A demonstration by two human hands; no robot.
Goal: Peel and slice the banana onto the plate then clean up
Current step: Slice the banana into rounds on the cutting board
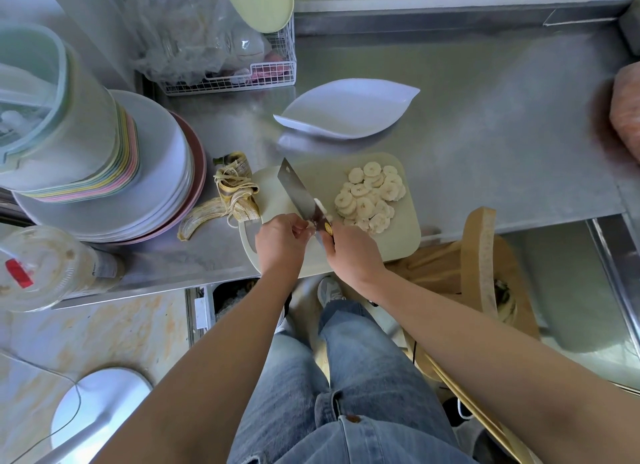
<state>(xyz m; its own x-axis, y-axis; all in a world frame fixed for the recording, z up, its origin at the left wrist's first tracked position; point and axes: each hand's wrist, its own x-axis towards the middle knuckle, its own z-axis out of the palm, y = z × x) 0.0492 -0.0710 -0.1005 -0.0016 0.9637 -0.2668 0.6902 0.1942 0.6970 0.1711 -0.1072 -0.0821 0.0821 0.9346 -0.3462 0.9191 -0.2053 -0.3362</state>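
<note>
The counter [485, 134] was brushed stainless steel with a dull, streaky sheen. The leaf-shaped plate [346, 110] was glossy white and smooth, like glazed ceramic. The cutting board [311, 176] was pale, matt plastic. The cleaver [294, 189] had a bright metal blade. The banana slices [370, 196] looked moist and matt, the banana peel [232, 196] stringy and fibrous. The wire basket [277, 75] was white-coated. The jeans [363, 377] were faded denim.

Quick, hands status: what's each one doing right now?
Left hand: fingers curled at the steel cleaver's blade; whether it grips anything cannot be told.
Right hand: closed, holding the cleaver's dark handle.
</note>
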